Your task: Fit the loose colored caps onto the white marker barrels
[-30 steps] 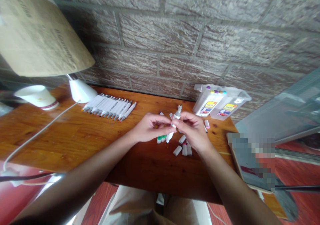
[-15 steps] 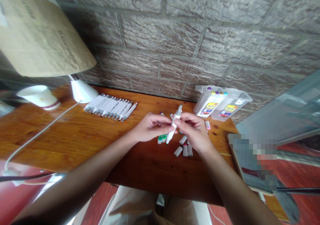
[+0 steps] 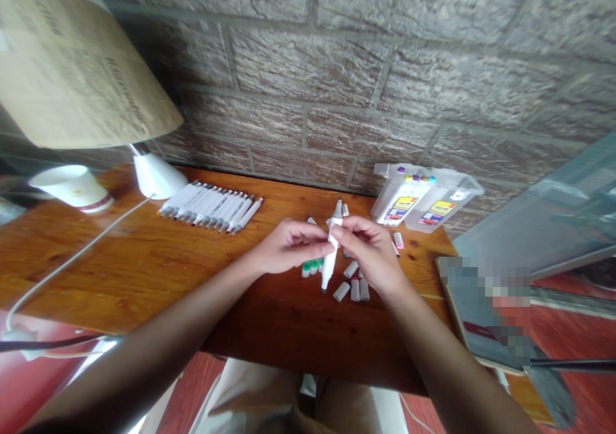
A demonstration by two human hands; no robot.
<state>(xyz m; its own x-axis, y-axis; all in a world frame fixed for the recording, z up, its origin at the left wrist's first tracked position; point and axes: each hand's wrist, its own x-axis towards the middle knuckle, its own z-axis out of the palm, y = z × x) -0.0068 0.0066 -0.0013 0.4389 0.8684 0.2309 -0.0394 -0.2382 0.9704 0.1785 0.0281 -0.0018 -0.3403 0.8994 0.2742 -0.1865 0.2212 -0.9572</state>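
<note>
Between my two hands a white marker pen (image 3: 331, 257) stands nearly upright above the table, both of its ends uncapped; the upper end is grey with a dark tip, the lower tip dark green. My left hand (image 3: 293, 248) pinches its middle from the left with thumb and fingers. From the other side my right hand (image 3: 373, 248) grips it a little higher up. Beneath and around them lie loose caps, among them green-ended caps (image 3: 310, 267), grey caps (image 3: 359, 287) and a pink-edged cap (image 3: 398, 240). My hands hide some of these.
A row of uncapped white markers (image 3: 212, 206) lies at the back left, beside a lamp (image 3: 156, 174) with a cord. Left of it stands a paper cup (image 3: 72, 187). Clear plastic boxes (image 3: 443, 206), one holding several markers, lean near the brick wall (image 3: 308, 74). A tablet-like object (image 3: 481, 331) lies far right.
The marker has turned more upright between my fingers and its lower end now reaches further down. Both hands have stayed nearly in place.
</note>
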